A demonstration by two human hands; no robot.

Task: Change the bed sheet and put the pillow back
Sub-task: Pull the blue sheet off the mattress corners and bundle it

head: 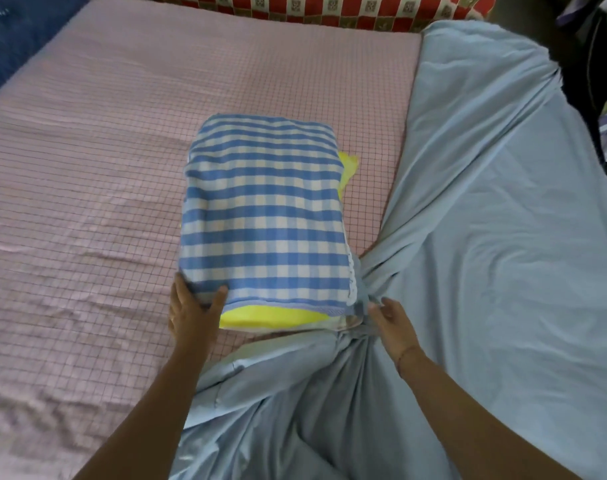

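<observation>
Spreading out ahead of and to the left of the left hand, a pink checked cover (104, 168) lies over most of the bed, rumpled into low ridges beside the left forearm. A light blue sheet (485, 220) takes up the side to the right of the right hand. It is gathered into a tight bunch of folds just at that hand and runs back under both forearms toward the person.

The pillow (264, 209), in a blue and white gingham case, lies on the pink cover straight ahead of both hands, its length pointing away from them. Its near end is between the two hands, and a yellow inner layer (271, 315) shows at that end and at the far right corner.

Beyond the pillow, at the far edge of the bed, sits a red and white checked cushion (329, 8). A dark blue cloth (18, 36) fills the far corner, well off to the left of the left hand.

The left hand (193, 315) grips the pillow's near left corner, thumb on top of the case and fingers along its side. The right hand (394, 322) is at the near right corner, fingers loose and slightly spread, right where the blue sheet bunches. Whether it touches the pillow or the sheet cannot be told. A thin thread band (404, 355) circles the right wrist.
</observation>
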